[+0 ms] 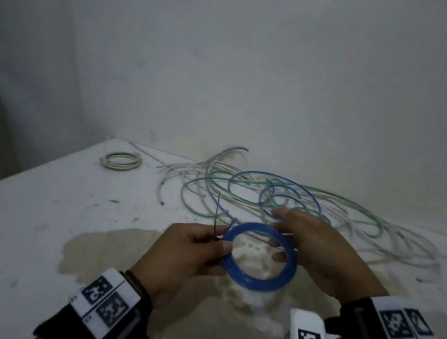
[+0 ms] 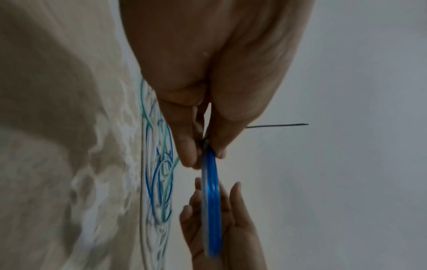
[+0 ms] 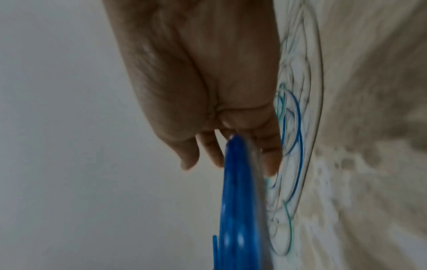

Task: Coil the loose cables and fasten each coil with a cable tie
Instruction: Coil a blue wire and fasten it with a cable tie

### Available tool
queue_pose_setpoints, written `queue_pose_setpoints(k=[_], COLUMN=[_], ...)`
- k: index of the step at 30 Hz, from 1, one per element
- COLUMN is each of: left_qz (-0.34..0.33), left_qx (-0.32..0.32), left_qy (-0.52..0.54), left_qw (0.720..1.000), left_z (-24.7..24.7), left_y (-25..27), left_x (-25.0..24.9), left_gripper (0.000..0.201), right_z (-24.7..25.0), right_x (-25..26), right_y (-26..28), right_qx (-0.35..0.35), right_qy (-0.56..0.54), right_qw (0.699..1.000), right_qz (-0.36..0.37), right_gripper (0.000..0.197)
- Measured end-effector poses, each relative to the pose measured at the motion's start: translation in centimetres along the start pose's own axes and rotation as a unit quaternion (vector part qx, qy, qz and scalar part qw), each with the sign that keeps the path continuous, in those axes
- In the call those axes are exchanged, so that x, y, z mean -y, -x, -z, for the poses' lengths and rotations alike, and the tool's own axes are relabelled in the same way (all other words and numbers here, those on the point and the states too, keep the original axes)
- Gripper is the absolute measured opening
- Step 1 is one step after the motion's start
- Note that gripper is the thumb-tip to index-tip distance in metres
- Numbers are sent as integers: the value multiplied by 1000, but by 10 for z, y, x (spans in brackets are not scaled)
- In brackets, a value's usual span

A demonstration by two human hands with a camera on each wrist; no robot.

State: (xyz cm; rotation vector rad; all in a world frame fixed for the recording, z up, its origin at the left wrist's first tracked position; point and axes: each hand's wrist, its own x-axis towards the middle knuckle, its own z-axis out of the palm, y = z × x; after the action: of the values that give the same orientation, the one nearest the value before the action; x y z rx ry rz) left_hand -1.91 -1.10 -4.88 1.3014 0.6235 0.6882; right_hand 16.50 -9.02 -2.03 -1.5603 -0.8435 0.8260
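Observation:
A blue coil (image 1: 254, 283) of several turns hangs above the table between both hands. My left hand (image 1: 220, 241) pinches its left side between thumb and fingers, together with a thin black cable tie (image 1: 217, 214) whose free tail sticks up. In the left wrist view the left hand (image 2: 204, 155) grips the coil (image 2: 211, 201) edge-on, and the tie's tail (image 2: 277, 125) points right. My right hand (image 1: 279, 235) holds the coil's right side, thumb on one face and fingers on the other. The right wrist view shows the right hand (image 3: 228, 166) astride the blurred coil (image 3: 238, 201).
A tangle of loose blue, green and white cables (image 1: 271, 194) lies on the table behind the hands. A small coiled white cable (image 1: 122, 160) sits at the far left. The white table (image 1: 38, 199) has a brownish stain (image 1: 118, 240) under the hands and meets a wall behind.

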Motion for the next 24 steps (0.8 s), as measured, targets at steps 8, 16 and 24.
queue_pose_setpoints(k=[8, 16, 24], left_qz=[-105, -152, -111], left_qx=[-286, -381, -406], left_qy=[163, 167, 85], left_qw=[939, 896, 903], left_z=[138, 232, 273], left_y=[-25, -106, -173], left_x=[-33, -72, -47], left_gripper=[23, 9, 13], right_z=[-106, -152, -178], right_x=[-10, -28, -42], right_y=[-44, -80, -112], right_qx=[-43, -58, -69], right_qy=[-45, -42, -53], right_qw=[998, 997, 996], right_qz=[17, 27, 33], right_gripper=[23, 24, 24])
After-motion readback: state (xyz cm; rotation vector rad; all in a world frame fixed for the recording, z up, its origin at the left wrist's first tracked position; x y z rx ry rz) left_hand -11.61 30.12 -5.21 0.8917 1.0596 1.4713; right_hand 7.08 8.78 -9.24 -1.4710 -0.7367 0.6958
